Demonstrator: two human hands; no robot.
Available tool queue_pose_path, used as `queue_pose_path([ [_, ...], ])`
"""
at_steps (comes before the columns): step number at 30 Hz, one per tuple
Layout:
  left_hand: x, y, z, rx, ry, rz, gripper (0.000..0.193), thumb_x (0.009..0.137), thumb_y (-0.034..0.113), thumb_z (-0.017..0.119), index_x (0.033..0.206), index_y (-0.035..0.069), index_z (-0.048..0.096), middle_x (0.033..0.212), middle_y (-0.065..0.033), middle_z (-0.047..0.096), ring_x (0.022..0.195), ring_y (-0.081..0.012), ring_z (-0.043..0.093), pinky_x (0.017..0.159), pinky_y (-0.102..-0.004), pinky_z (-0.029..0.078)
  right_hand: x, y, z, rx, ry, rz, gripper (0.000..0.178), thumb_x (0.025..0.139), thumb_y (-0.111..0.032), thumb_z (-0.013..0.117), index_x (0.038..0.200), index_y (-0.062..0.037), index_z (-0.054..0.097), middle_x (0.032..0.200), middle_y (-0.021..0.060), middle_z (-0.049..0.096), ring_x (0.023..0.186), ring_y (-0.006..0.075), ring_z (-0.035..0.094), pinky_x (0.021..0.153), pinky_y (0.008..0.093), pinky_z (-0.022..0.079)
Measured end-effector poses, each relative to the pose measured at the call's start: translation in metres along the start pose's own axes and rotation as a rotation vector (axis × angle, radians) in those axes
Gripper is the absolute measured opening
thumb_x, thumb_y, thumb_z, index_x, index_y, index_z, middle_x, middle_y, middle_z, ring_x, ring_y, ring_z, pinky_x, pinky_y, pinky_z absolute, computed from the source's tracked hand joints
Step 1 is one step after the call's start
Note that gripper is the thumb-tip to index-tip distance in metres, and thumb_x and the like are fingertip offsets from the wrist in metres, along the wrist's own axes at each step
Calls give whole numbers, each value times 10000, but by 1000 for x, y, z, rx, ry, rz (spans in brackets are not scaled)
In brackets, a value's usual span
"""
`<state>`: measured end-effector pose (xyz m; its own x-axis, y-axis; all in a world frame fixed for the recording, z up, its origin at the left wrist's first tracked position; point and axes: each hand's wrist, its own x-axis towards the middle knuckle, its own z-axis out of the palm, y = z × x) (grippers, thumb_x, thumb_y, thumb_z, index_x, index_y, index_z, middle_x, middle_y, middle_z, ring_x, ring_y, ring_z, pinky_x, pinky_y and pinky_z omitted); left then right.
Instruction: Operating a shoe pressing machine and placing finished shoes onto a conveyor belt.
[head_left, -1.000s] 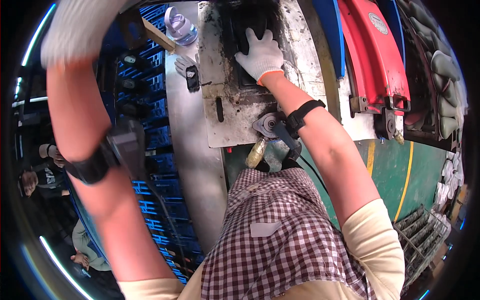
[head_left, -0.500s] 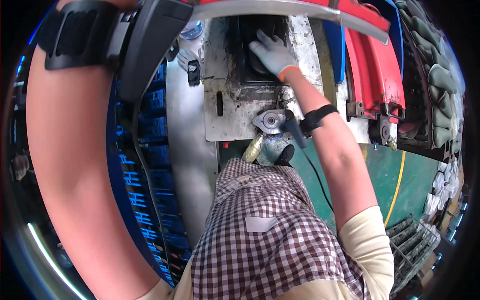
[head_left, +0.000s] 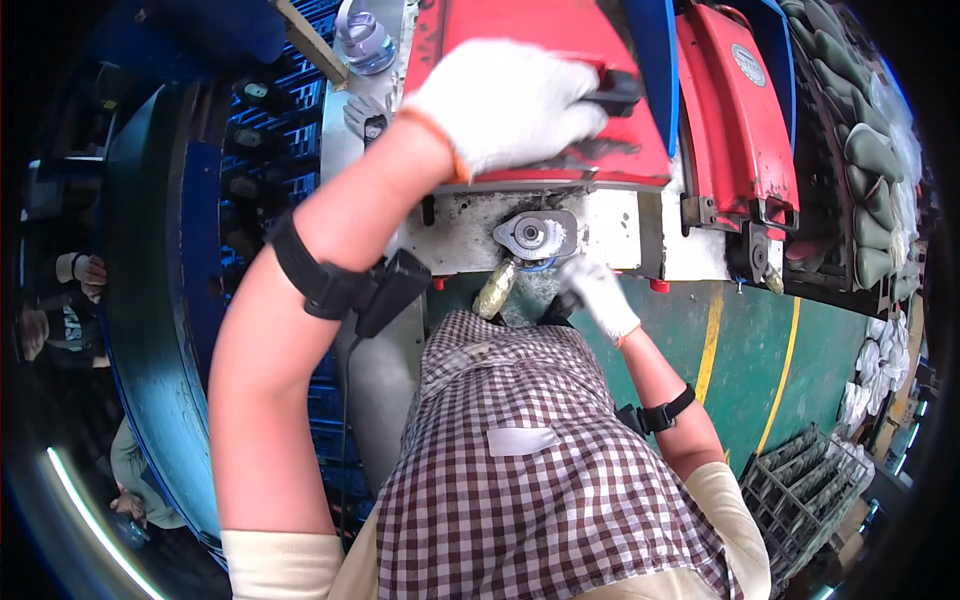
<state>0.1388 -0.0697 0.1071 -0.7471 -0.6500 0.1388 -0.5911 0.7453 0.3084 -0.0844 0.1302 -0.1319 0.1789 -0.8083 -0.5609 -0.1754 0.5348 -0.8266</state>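
My left hand (head_left: 510,105), in a white glove with an orange cuff, reaches across the red lid (head_left: 550,30) of the machine. Its fingers close around the black handle (head_left: 618,92) on that lid. Lower down, my right hand (head_left: 603,300), also white-gloved, hangs beside the front edge of the machine. Its fingers are loosely bent and somewhat apart, with nothing visible in them. Just left of it, a round metal clamp (head_left: 532,234) sits on the worn metal plate (head_left: 612,225), and a lever wrapped in yellowish tape (head_left: 494,290) sticks out from the clamp towards me.
A second red-lidded machine (head_left: 735,110) stands to the right, past a blue panel (head_left: 655,70). Dark green moulded pieces (head_left: 875,150) fill a rack beyond it. A clear bottle (head_left: 367,45) and a grey glove (head_left: 368,113) lie at left. A wire rack (head_left: 800,490) stands lower right.
The red lid has come down over the dark recess in the plate, with my left hand on it. My right hand has pulled back from the recess to the machine's front edge.
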Motion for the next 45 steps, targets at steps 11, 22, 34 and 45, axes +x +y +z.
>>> queue_pose_path([
  [11, -37, -5, 139, 139, 37, -29, 290, 963, 399, 661, 929, 113, 631, 714, -115, 684, 679, -312, 706, 629, -461, 537, 20, -24, 80, 1123, -694, 249, 490, 1061, -364, 596, 1443, -70, 507, 1322, 145, 631, 1258, 352, 616, 1083, 501, 500],
  [22, -32, 8, 134, 31, 91, -89, 223, 929, 313, 717, 1028, 114, 694, 776, -131, 701, 750, -338, 706, 693, -457, 540, -39, -6, -90, 449, -54, 36, 381, 1048, -321, 648, 1348, -88, 633, 982, 68, 730, 777, 137, 685, 729, 306, 579],
  [34, 89, 137, 167, -357, 275, 83, 330, 872, 132, 716, 1196, 66, 707, 1231, -147, 692, 1170, -347, 653, 1018, -433, 520, -119, 49, -309, -787, 1217, 183, 548, 1051, -532, 472, 1183, -55, 707, 1166, 259, 711, 1103, 477, 662, 968, 542, 513],
  [45, 137, 196, 242, -165, 159, 303, 590, 795, 174, 755, 1360, 97, 603, 1478, -191, 529, 1387, -418, 510, 1179, -525, 412, -177, 14, -218, -700, 689, 243, 423, 988, -456, 634, 1194, -89, 597, 924, 192, 736, 912, 416, 722, 828, 505, 553],
])
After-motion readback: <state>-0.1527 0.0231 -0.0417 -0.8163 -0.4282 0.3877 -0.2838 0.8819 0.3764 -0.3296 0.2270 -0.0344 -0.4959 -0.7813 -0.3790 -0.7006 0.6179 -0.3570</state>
